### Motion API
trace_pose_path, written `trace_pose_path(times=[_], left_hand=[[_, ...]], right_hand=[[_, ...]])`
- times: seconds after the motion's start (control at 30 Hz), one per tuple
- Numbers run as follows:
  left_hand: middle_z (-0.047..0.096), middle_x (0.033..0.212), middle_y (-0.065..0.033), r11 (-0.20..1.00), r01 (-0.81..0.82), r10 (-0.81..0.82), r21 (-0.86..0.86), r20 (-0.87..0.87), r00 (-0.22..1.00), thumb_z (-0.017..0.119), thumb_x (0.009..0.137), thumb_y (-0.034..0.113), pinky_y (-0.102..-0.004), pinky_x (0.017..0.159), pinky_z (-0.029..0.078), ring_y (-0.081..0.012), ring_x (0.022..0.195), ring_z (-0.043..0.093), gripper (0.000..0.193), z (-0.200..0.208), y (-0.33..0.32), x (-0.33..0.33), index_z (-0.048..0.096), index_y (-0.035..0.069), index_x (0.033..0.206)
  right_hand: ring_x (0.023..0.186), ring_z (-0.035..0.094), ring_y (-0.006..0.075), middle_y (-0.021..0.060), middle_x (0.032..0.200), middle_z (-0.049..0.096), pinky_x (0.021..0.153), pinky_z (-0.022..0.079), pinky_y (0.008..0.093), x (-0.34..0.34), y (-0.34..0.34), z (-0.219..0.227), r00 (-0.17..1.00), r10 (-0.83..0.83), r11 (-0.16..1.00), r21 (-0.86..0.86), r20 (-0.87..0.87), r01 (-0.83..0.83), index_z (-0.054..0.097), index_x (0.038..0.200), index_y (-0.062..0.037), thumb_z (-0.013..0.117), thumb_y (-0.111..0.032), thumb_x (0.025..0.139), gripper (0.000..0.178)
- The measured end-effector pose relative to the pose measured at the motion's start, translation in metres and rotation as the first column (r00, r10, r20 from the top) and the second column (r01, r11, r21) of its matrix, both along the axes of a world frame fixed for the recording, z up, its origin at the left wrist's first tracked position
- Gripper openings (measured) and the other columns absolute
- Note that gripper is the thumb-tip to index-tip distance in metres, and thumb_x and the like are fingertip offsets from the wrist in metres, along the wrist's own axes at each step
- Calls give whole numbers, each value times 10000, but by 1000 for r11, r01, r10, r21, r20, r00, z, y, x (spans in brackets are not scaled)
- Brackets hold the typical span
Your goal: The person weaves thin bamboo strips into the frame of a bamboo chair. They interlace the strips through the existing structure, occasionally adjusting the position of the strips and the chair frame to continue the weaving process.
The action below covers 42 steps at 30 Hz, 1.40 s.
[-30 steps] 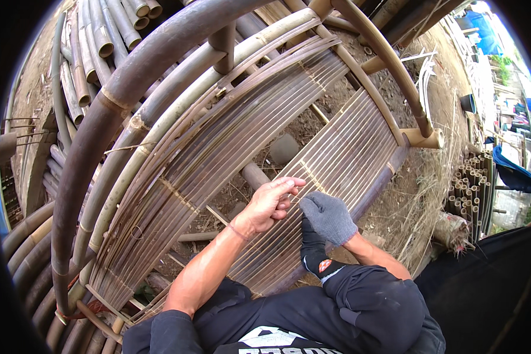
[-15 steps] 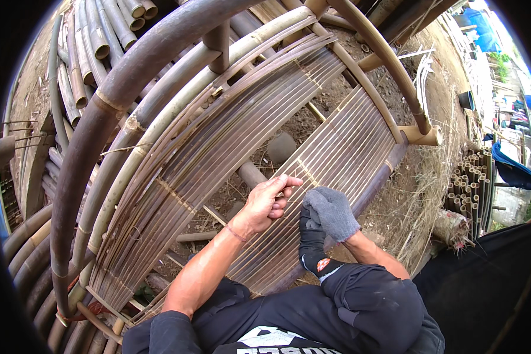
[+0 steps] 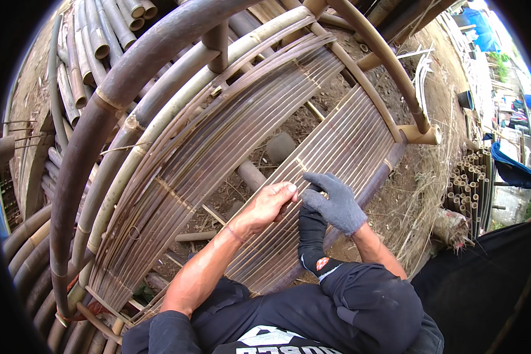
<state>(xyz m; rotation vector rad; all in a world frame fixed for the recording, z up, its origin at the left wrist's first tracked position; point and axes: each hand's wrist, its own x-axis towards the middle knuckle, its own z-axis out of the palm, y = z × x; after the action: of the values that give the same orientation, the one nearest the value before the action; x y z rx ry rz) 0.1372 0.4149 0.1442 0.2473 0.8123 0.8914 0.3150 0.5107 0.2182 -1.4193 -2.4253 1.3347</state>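
My bare left hand (image 3: 268, 206) is closed over the slats, thumb and fingers curled together. What it pinches, if anything, is too small to make out. My right hand (image 3: 337, 203), in a grey knit glove, sits just beside it with index finger and thumb bent toward the left fingertips; its grip is also unclear. Under both hands lies the seat of a bamboo bench, made of thin split slats (image 3: 342, 138). A light tie (image 3: 301, 166) crosses the slats just beyond my fingers. My foot in a black sock (image 3: 311, 227) rests on the slats below the glove.
Thick curved bamboo poles (image 3: 82, 171) form the bench's frame at the left. Another slatted panel (image 3: 218, 141) lies beyond a gap showing dirt ground. Cut bamboo poles (image 3: 94, 41) are piled at the far left. A bundle of bamboo (image 3: 469, 186) and a blue tarp (image 3: 513, 168) are at the right.
My right hand has lifted off the sock and shifted up, its fingers opening out toward my left hand. The left fingers have curled in, and that hand has moved slightly down.
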Motion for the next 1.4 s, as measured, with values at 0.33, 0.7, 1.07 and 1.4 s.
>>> trace_pose_path(times=[0.33, 0.7, 1.07, 1.4], left_hand=[[581, 953, -231, 869, 182, 214, 459, -682, 700, 500, 981, 124, -472, 823, 475, -400, 915, 603, 183, -11, -5, 20, 574, -41, 955], [438, 1424, -216, 903, 270, 243, 335, -914, 324, 725, 833, 307, -514, 1074, 358, -405, 1312, 434, 500, 42, 0, 11, 622, 39, 1242], [685, 872, -66, 939, -235, 272, 250, -123, 955, 634, 999, 233, -282, 804, 543, -150, 855, 669, 286, 48, 20, -7, 667, -37, 1085], [715, 868, -20, 823, -268, 557, 501, -804, 208, 673, 964, 249, -240, 732, 499, -90, 780, 619, 211, 123, 14, -156, 756, 58, 991]], right_hand=[[873, 663, 138, 77, 946, 709, 767, 545, 291, -21, -10, 0, 938, -313, 890, -391, -151, 234, 733, 1107, -5, 743, -181, 875, 291], [1074, 623, 197, 113, 1172, 649, 893, 516, 324, -12, -6, -13, 909, -317, 943, -188, -270, 273, 759, 1001, -42, 760, -130, 833, 189], [1241, 548, 239, 153, 1350, 563, 1031, 461, 356, -32, 13, -11, 814, -302, 953, -180, -496, 244, 734, 1013, -19, 722, -92, 858, 171], [973, 667, 269, 108, 1033, 707, 830, 541, 365, -16, 33, -29, 993, 108, 946, 313, -55, -86, 760, 966, -76, 733, -122, 803, 172]])
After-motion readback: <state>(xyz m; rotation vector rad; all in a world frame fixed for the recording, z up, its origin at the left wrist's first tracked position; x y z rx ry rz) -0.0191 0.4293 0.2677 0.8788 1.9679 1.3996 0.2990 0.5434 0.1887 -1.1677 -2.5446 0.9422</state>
